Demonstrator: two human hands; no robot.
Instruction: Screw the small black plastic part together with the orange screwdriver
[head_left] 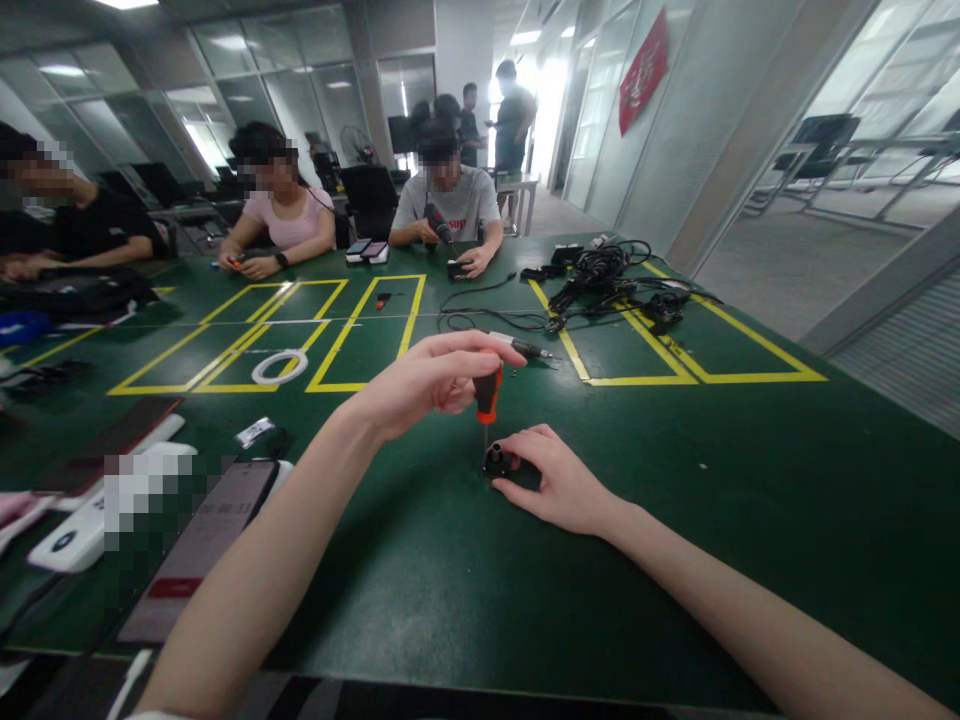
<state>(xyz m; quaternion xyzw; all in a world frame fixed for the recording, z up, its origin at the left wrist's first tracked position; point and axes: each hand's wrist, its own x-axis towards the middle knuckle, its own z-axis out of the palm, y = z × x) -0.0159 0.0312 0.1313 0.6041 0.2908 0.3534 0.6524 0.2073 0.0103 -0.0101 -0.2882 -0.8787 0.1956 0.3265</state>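
In the head view my left hand [442, 378] is wrapped around the handle of an orange and black screwdriver [487, 400]. The screwdriver stands nearly upright, its thin shaft pointing down at a small black part [496, 462] on the table. Fingers and thumb of my right hand [551, 475] pinch that part from the right side. A short round post sticks up from it; its exact kind cannot be made out. Whether the screwdriver's tip sits in a screw is too small to see. Just beyond my left hand lies a grey and black pen-like tool [529, 348].
The green table [675, 520] carries yellow tape outlines. Tangled black cables [607, 280] lie at the back right, a white tape roll [280, 367] farther left. Near my left arm are a phone [202, 540] and a white device [112, 505]. Across the table, a person [450, 200] holds a power drill [439, 224].
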